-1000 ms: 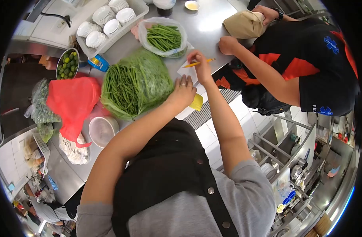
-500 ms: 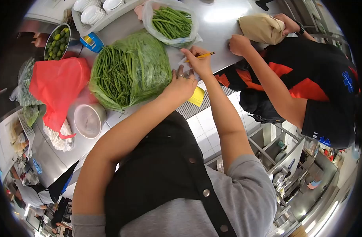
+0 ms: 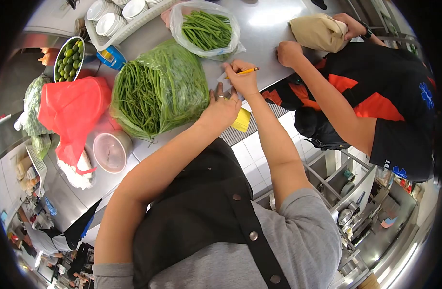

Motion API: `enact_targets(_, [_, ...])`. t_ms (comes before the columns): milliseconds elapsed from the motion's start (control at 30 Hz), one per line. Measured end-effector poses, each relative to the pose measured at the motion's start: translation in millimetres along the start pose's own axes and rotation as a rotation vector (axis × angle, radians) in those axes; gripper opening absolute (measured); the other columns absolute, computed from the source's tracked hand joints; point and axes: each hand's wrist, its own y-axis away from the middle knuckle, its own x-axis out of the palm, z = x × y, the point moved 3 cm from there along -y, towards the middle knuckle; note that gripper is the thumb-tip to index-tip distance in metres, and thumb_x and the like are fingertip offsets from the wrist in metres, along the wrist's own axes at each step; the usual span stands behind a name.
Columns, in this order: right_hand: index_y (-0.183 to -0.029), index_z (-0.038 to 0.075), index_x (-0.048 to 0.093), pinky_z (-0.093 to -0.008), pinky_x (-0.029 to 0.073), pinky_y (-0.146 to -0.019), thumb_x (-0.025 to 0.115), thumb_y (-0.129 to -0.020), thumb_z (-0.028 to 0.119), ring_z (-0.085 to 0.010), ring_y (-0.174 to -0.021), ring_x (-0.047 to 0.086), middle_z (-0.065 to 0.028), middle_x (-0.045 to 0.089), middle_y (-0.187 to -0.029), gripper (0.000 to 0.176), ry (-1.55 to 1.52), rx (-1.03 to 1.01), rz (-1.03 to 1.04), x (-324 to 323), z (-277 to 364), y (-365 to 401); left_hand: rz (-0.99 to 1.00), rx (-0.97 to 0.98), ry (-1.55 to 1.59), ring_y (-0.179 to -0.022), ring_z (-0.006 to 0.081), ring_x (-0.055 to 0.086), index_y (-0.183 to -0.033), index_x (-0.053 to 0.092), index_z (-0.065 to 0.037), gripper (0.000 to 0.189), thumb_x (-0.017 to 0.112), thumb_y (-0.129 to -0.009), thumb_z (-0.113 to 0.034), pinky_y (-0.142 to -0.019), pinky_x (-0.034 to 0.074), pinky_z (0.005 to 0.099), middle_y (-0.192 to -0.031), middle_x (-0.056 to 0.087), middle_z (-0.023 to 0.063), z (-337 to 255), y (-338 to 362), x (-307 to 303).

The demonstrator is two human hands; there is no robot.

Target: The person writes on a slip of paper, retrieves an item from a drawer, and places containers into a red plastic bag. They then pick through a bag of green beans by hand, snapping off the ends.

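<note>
My right hand [image 3: 242,78] is closed around a yellow pencil [image 3: 248,71] at the counter's edge. Beside it my left hand [image 3: 222,107], with a ring on one finger, rests on a small white paper [image 3: 223,79], its fingers slightly apart. A yellow paper [image 3: 241,120] hangs below the left hand at the edge; what keeps it there is hidden. Left of my hands lies a large clear bag of green beans [image 3: 139,94]. Above them stands a smaller open bag of beans [image 3: 206,30].
A co-worker [image 3: 375,86] at the right holds a tan bag [image 3: 318,32] on the counter [image 3: 267,36]. Toward the left are a red bag [image 3: 74,106], a round tub [image 3: 111,152], a bowl of green fruit [image 3: 69,60] and a basket [image 3: 103,42] of white dishes.
The view has shifted slightly. Both my hands stay at nearly the same place, with the pencil still in the right one.
</note>
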Motion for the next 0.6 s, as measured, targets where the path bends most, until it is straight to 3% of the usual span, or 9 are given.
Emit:
enact_targets(133, [-0.059,0.002,0.039,-0.0333,0.027,-0.047,0.07,-0.087,0.01,-0.0125,-0.051,0.03,-0.0032,0.035,-0.051,0.042,0.116,-0.149,-0.014,-0.5,-2.7,-2.0,-0.012,-0.003,0.007,-0.13,0.0553,0.047,-0.124,0.054,0.007,0.038,0.059,-0.091,-0.012,-0.099,0.048,0.0643,-0.142,0.048,0.0248,0.2,-0.2,-0.5])
enact_targets(233, [-0.059,0.002,0.038,-0.0332,0.026,-0.048,0.069,-0.087,0.01,-0.0124,-0.051,0.029,-0.003,0.034,-0.052,0.043,0.019,-0.063,-0.043,2.7,-5.7,-0.7,0.0,0.006,0.008,-0.13,0.0554,0.046,-0.125,0.054,0.007,0.039,0.059,-0.091,-0.011,-0.099,0.048,0.0642,-0.142,0.048,0.0246,0.5,0.5,-1.2])
enact_targets(533, [-0.06,0.002,0.037,-0.0323,0.027,-0.048,0.068,-0.088,0.008,-0.0119,-0.051,0.03,-0.0014,0.033,-0.053,0.042,0.049,-0.143,-0.073,-1.9,2.9,-0.6,0.02,0.008,0.031,-0.131,0.0562,0.045,-0.126,0.053,0.007,0.039,0.058,-0.091,-0.01,-0.1,0.048,0.0637,-0.143,0.047,0.0248,0.3,-0.1,-3.0])
enact_targets(600, [-0.06,0.001,0.038,-0.0327,0.028,-0.048,0.067,-0.088,0.008,-0.0123,-0.051,0.031,-0.0019,0.034,-0.052,0.041,-0.018,-0.062,-0.117,-4.7,5.8,0.5,-0.001,0.009,0.024,-0.132,0.056,0.045,-0.125,0.053,0.007,0.039,0.058,-0.091,-0.01,-0.1,0.048,0.0637,-0.143,0.046,0.0249,0.3,-0.3,-2.8])
